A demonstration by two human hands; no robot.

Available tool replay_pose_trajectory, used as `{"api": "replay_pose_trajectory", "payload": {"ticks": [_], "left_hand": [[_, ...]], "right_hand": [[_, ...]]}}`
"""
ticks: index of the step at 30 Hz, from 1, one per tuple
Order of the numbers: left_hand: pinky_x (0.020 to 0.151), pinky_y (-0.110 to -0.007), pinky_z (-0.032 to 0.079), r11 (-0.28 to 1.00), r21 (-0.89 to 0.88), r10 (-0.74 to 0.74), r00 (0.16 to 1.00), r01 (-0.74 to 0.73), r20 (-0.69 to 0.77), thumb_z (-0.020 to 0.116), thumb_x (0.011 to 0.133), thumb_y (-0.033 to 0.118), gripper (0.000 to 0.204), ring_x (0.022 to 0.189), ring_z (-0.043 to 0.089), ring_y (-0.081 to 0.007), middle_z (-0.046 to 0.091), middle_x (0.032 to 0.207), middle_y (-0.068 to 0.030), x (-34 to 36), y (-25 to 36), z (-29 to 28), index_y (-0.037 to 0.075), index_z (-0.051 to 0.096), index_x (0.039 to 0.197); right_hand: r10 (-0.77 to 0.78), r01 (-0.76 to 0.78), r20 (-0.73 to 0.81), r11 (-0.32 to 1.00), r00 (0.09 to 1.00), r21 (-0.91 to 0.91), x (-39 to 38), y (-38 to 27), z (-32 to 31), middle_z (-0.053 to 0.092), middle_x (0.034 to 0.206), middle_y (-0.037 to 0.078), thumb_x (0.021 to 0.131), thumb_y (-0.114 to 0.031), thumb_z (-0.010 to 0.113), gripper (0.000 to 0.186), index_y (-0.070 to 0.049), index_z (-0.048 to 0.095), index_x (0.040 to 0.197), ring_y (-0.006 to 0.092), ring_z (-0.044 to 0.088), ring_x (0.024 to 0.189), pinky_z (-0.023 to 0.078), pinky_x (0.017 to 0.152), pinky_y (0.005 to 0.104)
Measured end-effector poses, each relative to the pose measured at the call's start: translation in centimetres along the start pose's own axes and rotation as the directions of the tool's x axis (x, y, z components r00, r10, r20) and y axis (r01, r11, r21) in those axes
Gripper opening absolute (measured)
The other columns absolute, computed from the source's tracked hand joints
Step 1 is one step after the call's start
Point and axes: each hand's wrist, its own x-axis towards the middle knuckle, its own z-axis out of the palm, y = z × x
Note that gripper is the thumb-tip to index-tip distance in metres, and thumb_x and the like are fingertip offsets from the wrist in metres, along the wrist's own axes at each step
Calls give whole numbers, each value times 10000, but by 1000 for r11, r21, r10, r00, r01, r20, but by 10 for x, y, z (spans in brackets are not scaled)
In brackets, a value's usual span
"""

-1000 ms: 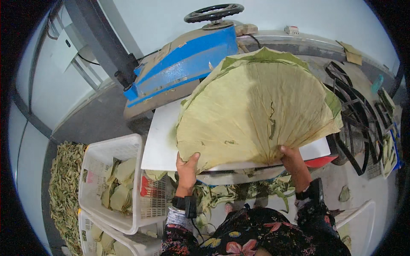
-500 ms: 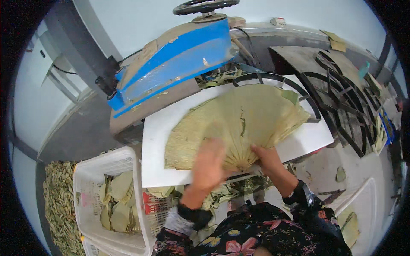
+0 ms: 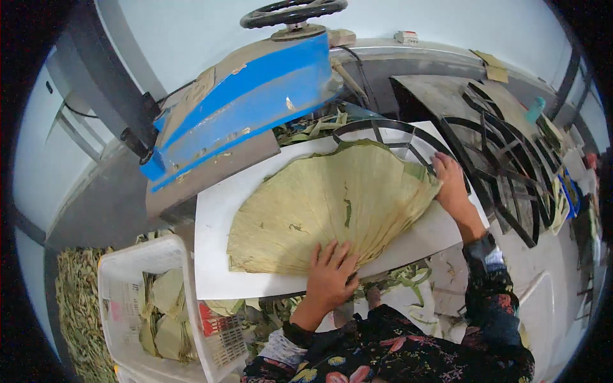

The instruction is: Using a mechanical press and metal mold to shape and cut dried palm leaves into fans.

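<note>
A broad fan-shaped stack of dried, pale green leaves (image 3: pixel 300 198) lies on a white board (image 3: pixel 214 249). My left hand (image 3: pixel 329 274) rests on the stack's near edge, fingers spread and nothing held. At the far right corner of the leaves is my right hand (image 3: pixel 454 188), its fingers curled over the right part of a curved black metal frame (image 3: pixel 415 133). Its thumb side is close to the leaf edge, and the exact grip is partly hidden. The rest of the frame arcs behind the stack, partly covered by it.
A blue machine (image 3: pixel 255 96) with a black handwheel (image 3: pixel 294 13) stands at the back left. More black metal frames (image 3: pixel 504 153) lie on a bench at right. A white plastic basket (image 3: pixel 108 300) holding cut leaf pieces stands at lower left, beside a leaf heap (image 3: pixel 80 313).
My right hand has gone from the near point of the leaf fan to its far right corner, by the frame. The left hand has settled flat on the near edge. The view has shifted slightly.
</note>
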Motion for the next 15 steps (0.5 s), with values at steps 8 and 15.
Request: {"api": "replay_pose_trajectory", "payload": {"ticks": [8, 15], "left_hand": [[1041, -526, 251, 992, 76, -101, 994, 98, 35, 727, 609, 265, 482, 1210, 412, -313, 508, 1238, -89, -3, 3, -1, 117, 597, 1048], [1049, -524, 252, 997, 40, -64, 997, 62, 44, 732, 579, 255, 496, 1225, 403, -311, 510, 1232, -81, 5, 7, -8, 126, 600, 1039]], "right_hand": [[108, -121, 499, 993, 860, -8, 37, 37, 94, 615, 749, 226, 825, -218, 540, 253, 1, 492, 944, 419, 596, 714, 440, 719, 504], [74, -127, 262, 974, 962, 189, 86, 72, 41, 584, 740, 267, 827, -143, 542, 198, 4, 540, 960, 437, 582, 742, 456, 666, 477]]}}
